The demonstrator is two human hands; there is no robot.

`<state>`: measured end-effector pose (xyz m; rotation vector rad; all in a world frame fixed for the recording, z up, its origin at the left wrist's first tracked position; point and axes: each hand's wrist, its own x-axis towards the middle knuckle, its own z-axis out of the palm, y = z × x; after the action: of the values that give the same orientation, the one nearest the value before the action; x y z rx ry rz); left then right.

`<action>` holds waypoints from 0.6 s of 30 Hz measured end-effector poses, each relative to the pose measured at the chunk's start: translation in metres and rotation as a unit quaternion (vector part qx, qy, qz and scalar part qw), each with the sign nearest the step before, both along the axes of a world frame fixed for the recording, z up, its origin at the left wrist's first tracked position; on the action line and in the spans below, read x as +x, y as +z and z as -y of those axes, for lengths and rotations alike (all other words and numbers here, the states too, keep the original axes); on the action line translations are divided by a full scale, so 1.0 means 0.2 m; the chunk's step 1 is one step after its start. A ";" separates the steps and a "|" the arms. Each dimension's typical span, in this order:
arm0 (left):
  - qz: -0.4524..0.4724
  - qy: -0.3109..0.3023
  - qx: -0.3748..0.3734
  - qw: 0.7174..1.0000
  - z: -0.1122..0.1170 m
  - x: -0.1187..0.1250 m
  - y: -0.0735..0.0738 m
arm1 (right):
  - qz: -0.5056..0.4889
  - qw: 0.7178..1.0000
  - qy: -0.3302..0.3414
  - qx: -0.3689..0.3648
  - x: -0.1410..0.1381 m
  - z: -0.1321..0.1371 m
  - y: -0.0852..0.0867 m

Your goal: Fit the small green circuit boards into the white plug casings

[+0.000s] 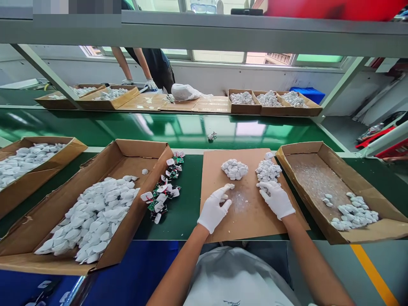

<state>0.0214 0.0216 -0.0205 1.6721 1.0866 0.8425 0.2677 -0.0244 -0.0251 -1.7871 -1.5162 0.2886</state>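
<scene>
See a green belt beyond the sheet, with open length past both its sides. Find the left box, heaped with white pieces, well left of the sheet; find the right box, more thinly filled, close along its right edge. Have bare cardboard across the sheet's near part, and a free strip of table between its left edge and the boards. Hold left hand over the sheet's left half, half open, thumb spread; cannot tell a pinched piece from a gloved fingertip. Rest right hand against the near edge of the right pile, fingers bent; cannot tell any grip on a piece. See the left pile on the sheet's far half, just beyond the left fingertips, with a gap before the right pile. Spot a small clump on the belt, beyond the sheet. Make out print on the shirt, nearside of the sheet, too cropped to read.
</scene>
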 end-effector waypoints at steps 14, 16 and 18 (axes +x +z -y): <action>0.044 -0.112 -0.107 0.987 0.11 0.04 0.06 | -0.167 0.971 0.166 -0.030 -0.16 0.11 0.09; 0.086 -0.159 -0.162 0.970 0.12 0.06 0.06 | -0.137 0.971 0.198 0.002 -0.25 0.13 0.09; 0.138 -0.168 -0.208 0.954 0.13 0.07 0.05 | -0.076 0.975 0.203 0.045 -0.31 0.15 0.09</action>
<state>0.0358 -0.0053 -0.0115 1.2872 0.6982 0.5574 0.2053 -0.0542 -0.0081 -1.3416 -1.7444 0.5340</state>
